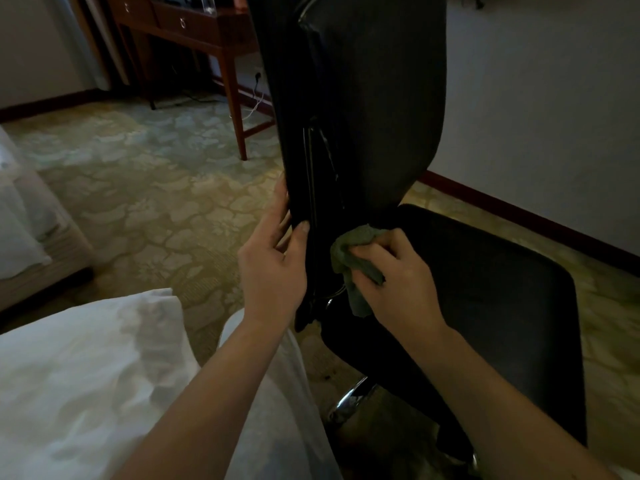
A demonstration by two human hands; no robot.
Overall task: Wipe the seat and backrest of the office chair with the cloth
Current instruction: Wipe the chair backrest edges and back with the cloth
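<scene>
Room: dim bedroom laid with pale green patterned carpet; plain light wall with a dark red skirting on the right.
Chair: black office chair at centre. Its tall padded backrest stands upright with its long axis vertical. Its broad, flat seat spreads to the right and nearer.
Cloth: small crumpled grey-green cloth, bunched at the foot of the backrest where it meets the seat's rear edge, with a tail hanging down.
Right hand: right hand has its fingers curled over the cloth, gripping it and pressing it against the chair.
Left hand: left hand clasps the backrest's left edge, thumb on the near face and fingers wrapped behind; it appears to be steadying the chair.
Key relation: most of the backrest rises above and beyond the cloth hand, so the wiping would likely run upward along that vertical axis. The seat lies just right of the same hand, which is the nearer one to both surfaces.
Materials: the upholstery looks smooth, like leather, with a stitched seam near the top. The cloth is soft and limp. A shiny chrome base shows below the seat.
Surroundings: white rumpled bedding near left; a reddish-brown wooden desk with ring-pull drawers far left.
</scene>
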